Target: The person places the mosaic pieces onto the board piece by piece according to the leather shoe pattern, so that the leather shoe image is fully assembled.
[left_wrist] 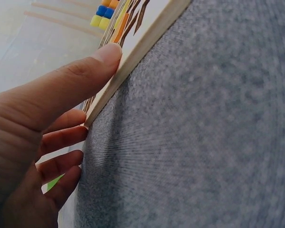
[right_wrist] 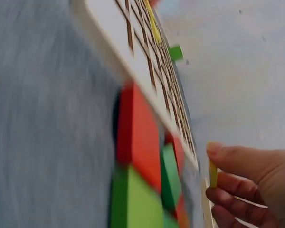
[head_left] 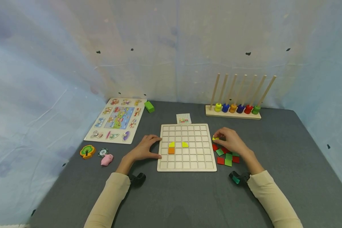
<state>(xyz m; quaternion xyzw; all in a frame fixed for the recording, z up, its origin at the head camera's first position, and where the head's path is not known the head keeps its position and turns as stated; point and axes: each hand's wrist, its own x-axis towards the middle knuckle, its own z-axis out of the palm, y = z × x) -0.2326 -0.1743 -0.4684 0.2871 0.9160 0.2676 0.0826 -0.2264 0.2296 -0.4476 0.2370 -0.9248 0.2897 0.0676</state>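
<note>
A wooden grid board (head_left: 193, 158) lies in the middle of the table. On it are two yellow tiles, one on the left (head_left: 172, 144) and one nearer the middle (head_left: 185, 144), plus an orange square tile (head_left: 171, 150). My left hand (head_left: 143, 148) touches the board's left edge with thumb and fingertips spread apart, also seen in the left wrist view. Between thumb and fingers, my right hand (head_left: 228, 139) pinches a small yellow tile (right_wrist: 213, 174) just off the board's right edge. Below that hand lie several loose red and green tiles (head_left: 228, 156), partly hidden by it.
A small pattern card (head_left: 183, 118) touches the board's far edge. Behind stands a peg stacker (head_left: 233, 116) with coloured beads. To the left are a picture puzzle (head_left: 102, 133), a green block (head_left: 149, 107), a tree piece (head_left: 87, 152), a round chip (head_left: 103, 152) and a pink pig (head_left: 106, 160).
</note>
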